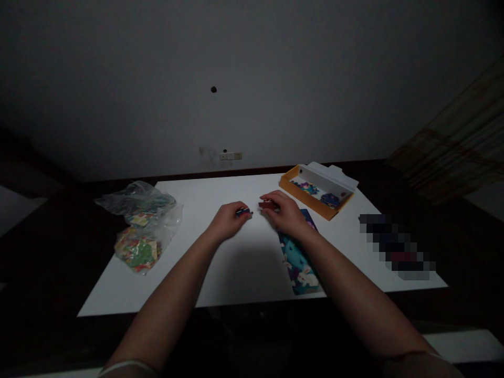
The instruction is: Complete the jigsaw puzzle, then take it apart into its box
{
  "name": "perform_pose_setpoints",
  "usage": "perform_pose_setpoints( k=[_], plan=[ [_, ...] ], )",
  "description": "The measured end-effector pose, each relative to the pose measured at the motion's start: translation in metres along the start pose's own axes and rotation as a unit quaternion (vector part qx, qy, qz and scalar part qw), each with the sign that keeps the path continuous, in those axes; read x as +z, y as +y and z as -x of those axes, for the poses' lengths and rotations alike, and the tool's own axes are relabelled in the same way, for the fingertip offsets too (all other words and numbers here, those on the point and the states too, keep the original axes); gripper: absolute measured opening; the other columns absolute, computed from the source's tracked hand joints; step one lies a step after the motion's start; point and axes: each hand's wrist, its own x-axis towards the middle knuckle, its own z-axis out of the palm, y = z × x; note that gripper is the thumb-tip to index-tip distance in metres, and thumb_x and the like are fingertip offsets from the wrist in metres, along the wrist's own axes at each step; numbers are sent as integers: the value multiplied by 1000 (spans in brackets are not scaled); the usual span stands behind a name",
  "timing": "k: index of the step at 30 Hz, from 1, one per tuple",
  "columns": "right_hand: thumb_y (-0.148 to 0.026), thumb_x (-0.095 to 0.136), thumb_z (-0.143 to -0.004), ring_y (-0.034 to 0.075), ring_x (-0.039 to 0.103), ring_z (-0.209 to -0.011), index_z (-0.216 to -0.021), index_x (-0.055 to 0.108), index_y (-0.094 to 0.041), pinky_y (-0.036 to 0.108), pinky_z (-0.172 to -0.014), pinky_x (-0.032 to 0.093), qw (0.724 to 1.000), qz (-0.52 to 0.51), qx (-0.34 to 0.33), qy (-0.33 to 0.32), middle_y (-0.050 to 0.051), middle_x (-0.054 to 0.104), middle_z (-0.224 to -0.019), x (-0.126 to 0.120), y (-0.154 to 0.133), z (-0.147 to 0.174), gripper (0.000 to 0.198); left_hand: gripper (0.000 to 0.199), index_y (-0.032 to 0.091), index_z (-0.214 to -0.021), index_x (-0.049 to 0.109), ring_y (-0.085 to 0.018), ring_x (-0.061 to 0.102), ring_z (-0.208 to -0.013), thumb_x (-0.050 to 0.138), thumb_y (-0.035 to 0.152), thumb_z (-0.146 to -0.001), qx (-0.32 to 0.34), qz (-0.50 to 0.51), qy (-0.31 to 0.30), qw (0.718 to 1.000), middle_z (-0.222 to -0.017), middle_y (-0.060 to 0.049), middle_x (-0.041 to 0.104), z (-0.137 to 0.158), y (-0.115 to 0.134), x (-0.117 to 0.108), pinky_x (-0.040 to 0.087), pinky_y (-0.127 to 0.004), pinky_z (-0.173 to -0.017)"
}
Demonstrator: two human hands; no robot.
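Observation:
My left hand (229, 220) pinches a small dark blue puzzle piece (243, 212) above the white table. Just to its right, my right hand (284, 210) is closed on a reddish-brown puzzle piece (269, 205). The two pieces are held apart, with a narrow gap between them. Partly under my right wrist and forearm lies a teal puzzle picture with white rabbits (298, 262). Behind my right hand stands an open orange box (309, 202) with its white lid tipped back. Colourful loose puzzle pieces (307, 187) lie inside it.
Clear plastic bags (144, 252) of colourful pieces lie on the left of the white table (205, 191). A blurred-out dark object (394, 247) lies at the right edge. Beyond the table are a wall with a socket (230, 156) and a striped curtain (452, 136).

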Motion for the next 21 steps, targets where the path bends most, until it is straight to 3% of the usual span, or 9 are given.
perform_pose_setpoints(
  k=[2, 6, 10, 13, 16, 19, 21],
  plan=[
    [-29, 79, -97, 27, 81, -110, -130, 82, -27, 47, -103, 66, 997, -51, 35, 36, 11, 81, -125, 1, 2, -2, 33, 31, 20, -108, 82, -24, 73, -86, 78, 48, -96, -25, 66, 23, 997, -94, -7, 81, -3, -5, 5, 61, -41, -85],
    [-35, 78, -98, 26, 81, -105, -126, 85, -27, 45, -98, 67, 996, -78, 34, 23, 9, 84, -114, 9, 2, -4, 30, 54, 17, -125, 80, -27, 81, -101, 73, 62, -97, -43, 212, 5, 976, -119, -15, 84, -5, -6, 16, 68, -47, -91],
    [-33, 86, -92, 26, 77, -105, -117, 90, -29, 43, -95, 64, 999, -31, 11, 31, 8, 81, -114, 13, -2, -4, 26, 64, 17, -129, 79, -31, 83, -111, 93, 58, -82, -36, 287, -26, 957, -127, -17, 84, -2, 1, 24, 67, -52, -101],
    [-35, 87, -93, 26, 78, -105, -121, 89, -29, 41, -91, 63, 1000, 6, 4, 14, 9, 82, -118, 10, -9, -2, 28, 61, 18, -121, 75, -28, 83, -107, 98, 54, -77, -29, 292, -11, 956, -119, -14, 85, -3, -1, 28, 66, -49, -102],
    [-35, 81, -99, 26, 80, -104, -122, 87, -28, 42, -94, 62, 1000, 27, 3, -5, 8, 86, -115, 2, -15, -2, 25, 50, 19, -114, 70, -25, 82, -101, 93, 50, -82, -20, 266, 13, 964, -111, -12, 84, -6, -5, 31, 67, -45, -97],
    [-41, 82, -96, 26, 81, -95, -126, 80, -26, 41, -87, 62, 995, 26, 41, 91, 7, 87, -108, -21, -13, -11, 34, 42, 20, -118, 70, -24, 80, -101, 87, 41, -86, -2, 204, 22, 979, -115, -12, 82, -6, -6, 30, 66, -44, -96],
    [-46, 86, -92, 27, 81, -90, -120, 74, -24, 38, -81, 62, 982, 52, 87, 158, 7, 86, -103, -50, -6, -23, 38, 39, 20, -120, 73, -26, 78, -106, 85, 35, -86, 17, 148, 14, 989, -118, -13, 81, -4, -4, 27, 64, -45, -98]
  ],
)
